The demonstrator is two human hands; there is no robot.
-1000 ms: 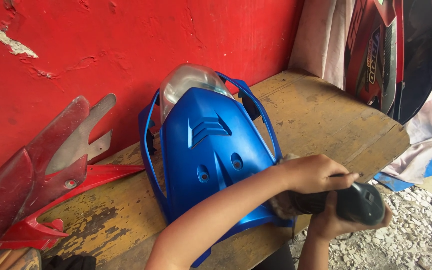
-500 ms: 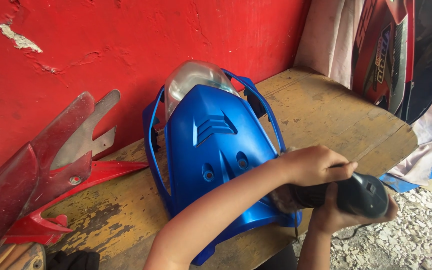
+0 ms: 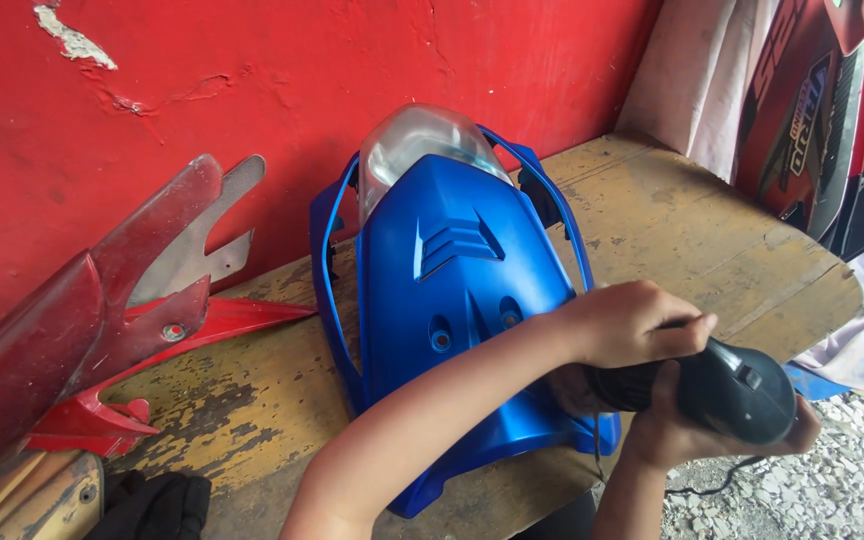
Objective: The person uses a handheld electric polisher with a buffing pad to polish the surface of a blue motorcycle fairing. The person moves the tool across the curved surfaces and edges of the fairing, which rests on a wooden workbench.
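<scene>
A blue motorcycle front fairing [image 3: 452,300] with a clear headlight [image 3: 407,145] at its top lies on a worn wooden bench [image 3: 692,250]. My left hand [image 3: 627,325] reaches across the fairing and grips the front of a black handheld power tool [image 3: 742,395]. My right hand [image 3: 677,435] holds the tool's body from below. The tool's head sits at the fairing's lower right edge, hidden behind my left hand. A thin black cord [image 3: 712,488] hangs below the tool.
Dark red fairing panels [image 3: 82,320] lean against the red wall [image 3: 252,90] at the left. A black cloth [image 3: 157,505] lies at the bench's front left. More motorcycle bodywork [image 3: 822,120] stands at the right, and gravel [image 3: 832,480] covers the ground below.
Both hands keep hold of the black tool at the fairing's lower right edge. The tool has shifted slightly to the right, and the view has drifted a little.
</scene>
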